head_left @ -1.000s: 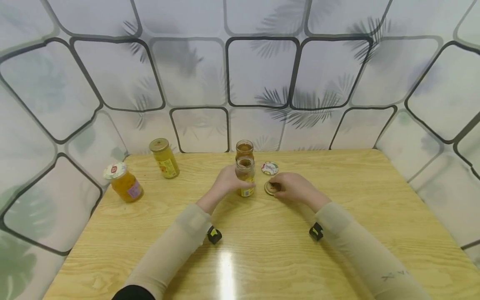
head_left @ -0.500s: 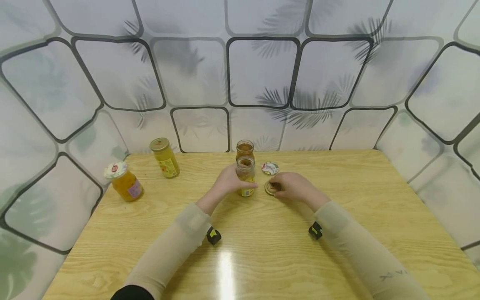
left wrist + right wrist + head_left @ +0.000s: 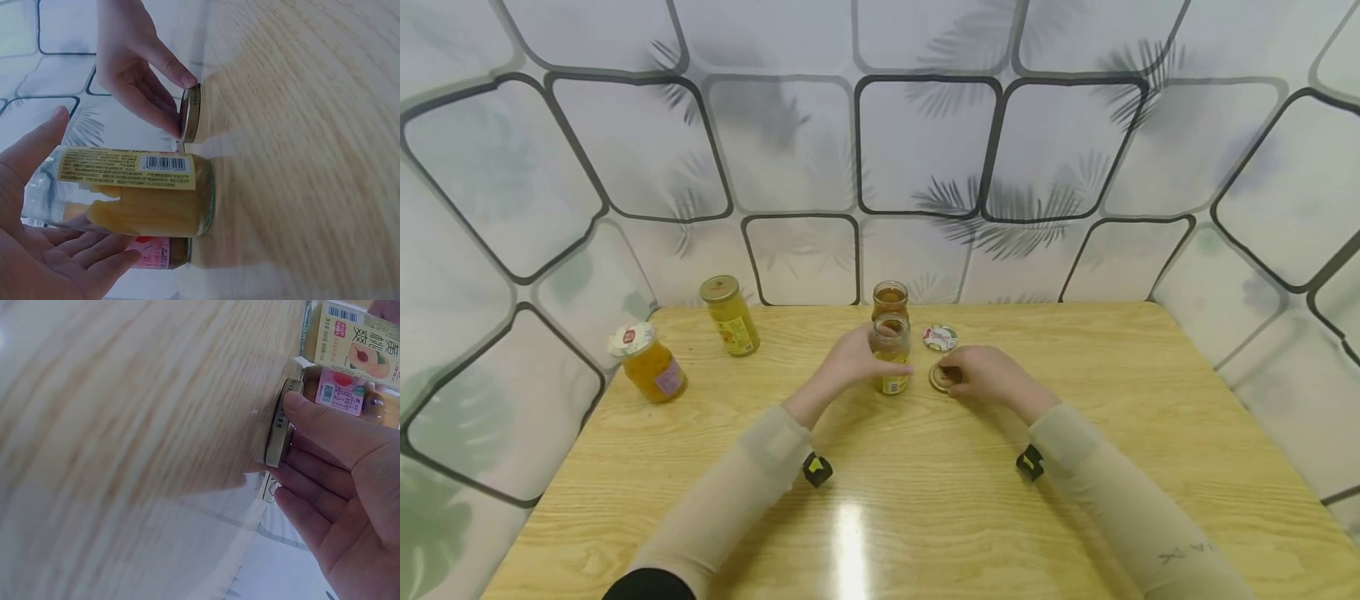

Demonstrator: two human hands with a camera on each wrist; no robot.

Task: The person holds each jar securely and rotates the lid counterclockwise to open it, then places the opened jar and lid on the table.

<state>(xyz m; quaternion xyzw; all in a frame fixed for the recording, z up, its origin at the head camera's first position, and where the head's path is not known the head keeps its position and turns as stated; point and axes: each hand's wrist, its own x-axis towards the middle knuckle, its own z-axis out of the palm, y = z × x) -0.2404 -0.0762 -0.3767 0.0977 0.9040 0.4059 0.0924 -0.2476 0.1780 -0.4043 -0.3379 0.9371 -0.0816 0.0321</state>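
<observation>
In front of me on the pale wooden desk [image 3: 925,467], the lidless clear glass jar with a yellow paper label [image 3: 147,194] stands upright, its long axis vertical and its open mouth pointing up. The barcode end of the label faces me, and the peach picture faces right. Just to its right, the round gold metal lid [image 3: 279,428] lies flat, its broad face parallel to the wood. Against half a second ago, my left forearm has shifted a little outward to the left, while the jar and lid sit where they were. My left hand [image 3: 853,358] is spread loosely about the jar, the thumb standing away from the glass on the near side and the fingers reaching round the far side; whether those fingers touch it I cannot tell. My right hand [image 3: 988,375] pinches the lid by its rim between thumb and fingers, the wrist coming in low from the right. Right behind the jar stands an open glass jar of amber contents with a pink label [image 3: 890,297], and beyond the gold lid lies a round white lid with coloured print [image 3: 940,337].
</observation>
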